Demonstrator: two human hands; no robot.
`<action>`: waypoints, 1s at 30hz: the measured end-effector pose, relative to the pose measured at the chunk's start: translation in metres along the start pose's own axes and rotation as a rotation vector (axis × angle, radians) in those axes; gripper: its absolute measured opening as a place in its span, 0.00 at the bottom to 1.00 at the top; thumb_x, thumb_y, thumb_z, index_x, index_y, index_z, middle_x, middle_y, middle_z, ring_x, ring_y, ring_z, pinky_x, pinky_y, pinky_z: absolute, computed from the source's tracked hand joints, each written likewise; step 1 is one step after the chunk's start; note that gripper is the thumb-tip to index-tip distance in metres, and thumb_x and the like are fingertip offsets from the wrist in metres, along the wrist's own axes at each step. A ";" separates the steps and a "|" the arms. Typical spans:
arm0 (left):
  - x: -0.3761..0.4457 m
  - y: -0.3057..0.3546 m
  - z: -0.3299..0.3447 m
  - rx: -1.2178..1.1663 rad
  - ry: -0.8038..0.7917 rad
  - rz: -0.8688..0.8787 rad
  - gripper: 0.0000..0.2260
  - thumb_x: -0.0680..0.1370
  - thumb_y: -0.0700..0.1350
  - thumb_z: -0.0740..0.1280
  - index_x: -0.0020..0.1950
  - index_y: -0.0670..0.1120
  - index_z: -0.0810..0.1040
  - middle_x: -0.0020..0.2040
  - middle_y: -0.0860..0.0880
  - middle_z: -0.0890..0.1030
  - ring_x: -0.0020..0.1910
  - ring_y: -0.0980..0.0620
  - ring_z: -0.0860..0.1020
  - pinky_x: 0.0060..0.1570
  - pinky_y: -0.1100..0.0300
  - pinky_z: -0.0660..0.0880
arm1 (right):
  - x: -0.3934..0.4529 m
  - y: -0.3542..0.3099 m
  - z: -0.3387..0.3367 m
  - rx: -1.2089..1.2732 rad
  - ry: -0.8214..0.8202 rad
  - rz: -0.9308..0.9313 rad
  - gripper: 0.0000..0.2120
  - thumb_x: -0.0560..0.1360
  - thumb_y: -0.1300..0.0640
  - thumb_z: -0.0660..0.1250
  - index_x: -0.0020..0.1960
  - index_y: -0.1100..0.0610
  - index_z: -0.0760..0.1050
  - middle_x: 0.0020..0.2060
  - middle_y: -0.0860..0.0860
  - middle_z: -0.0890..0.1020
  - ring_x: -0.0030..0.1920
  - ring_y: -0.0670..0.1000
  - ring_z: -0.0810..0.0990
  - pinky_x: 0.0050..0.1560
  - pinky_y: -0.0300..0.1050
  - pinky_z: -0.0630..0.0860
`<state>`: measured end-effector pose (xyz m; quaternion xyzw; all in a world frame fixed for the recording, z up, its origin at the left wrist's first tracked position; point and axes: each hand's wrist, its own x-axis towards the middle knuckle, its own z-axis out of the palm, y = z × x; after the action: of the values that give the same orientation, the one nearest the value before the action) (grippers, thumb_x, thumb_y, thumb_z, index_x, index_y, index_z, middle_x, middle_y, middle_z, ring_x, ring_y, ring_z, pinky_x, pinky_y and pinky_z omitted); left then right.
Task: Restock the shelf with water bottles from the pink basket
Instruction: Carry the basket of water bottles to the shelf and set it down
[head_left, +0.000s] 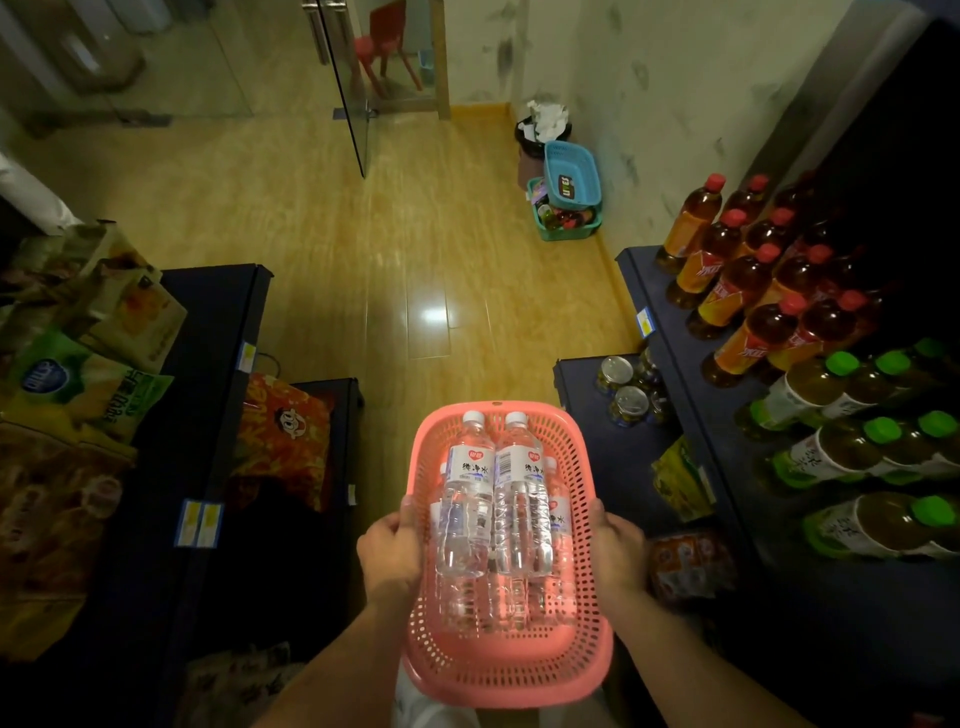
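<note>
I carry a pink perforated basket (498, 670) in front of me, low in the middle of the view. Inside lie several clear water bottles with white caps; two on top, a left bottle (466, 499) and a right bottle (521, 493), point away from me, with others beneath them. My left hand (389, 556) grips the basket's left rim. My right hand (615, 551) grips its right rim. The dark blue drink shelf (675, 332) stands to my right.
The right shelf holds red-capped tea bottles (737, 280) and green-capped bottles (841, 447), with cans (623, 395) on a lower level. Snack bags (78, 395) fill the dark shelf on the left. Ahead lie wooden floor, stacked blue and green baskets (569, 192), a bin and a glass door.
</note>
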<state>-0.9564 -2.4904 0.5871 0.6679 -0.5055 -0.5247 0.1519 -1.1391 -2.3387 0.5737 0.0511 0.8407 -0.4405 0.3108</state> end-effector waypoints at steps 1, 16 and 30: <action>0.005 -0.002 0.003 0.000 -0.003 -0.014 0.21 0.85 0.56 0.61 0.47 0.41 0.85 0.42 0.44 0.84 0.43 0.47 0.85 0.45 0.54 0.82 | 0.004 0.001 0.003 -0.007 0.006 -0.001 0.21 0.82 0.47 0.62 0.38 0.58 0.82 0.33 0.56 0.84 0.34 0.57 0.85 0.38 0.51 0.82; 0.128 -0.109 0.083 0.001 0.055 -0.149 0.21 0.83 0.58 0.63 0.43 0.45 0.84 0.41 0.45 0.85 0.42 0.46 0.83 0.45 0.51 0.81 | 0.128 0.088 0.098 -0.005 -0.027 0.063 0.17 0.82 0.51 0.63 0.37 0.54 0.80 0.29 0.50 0.80 0.32 0.55 0.82 0.32 0.45 0.76; 0.295 -0.261 0.196 -0.082 0.069 -0.280 0.17 0.82 0.55 0.66 0.44 0.44 0.84 0.44 0.42 0.86 0.46 0.39 0.84 0.54 0.40 0.81 | 0.296 0.222 0.213 0.041 -0.092 0.058 0.16 0.81 0.51 0.63 0.43 0.60 0.82 0.30 0.55 0.82 0.29 0.52 0.80 0.23 0.37 0.73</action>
<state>-1.0073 -2.5575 0.1554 0.7429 -0.3797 -0.5377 0.1218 -1.1949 -2.4246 0.1589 0.0615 0.8144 -0.4503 0.3608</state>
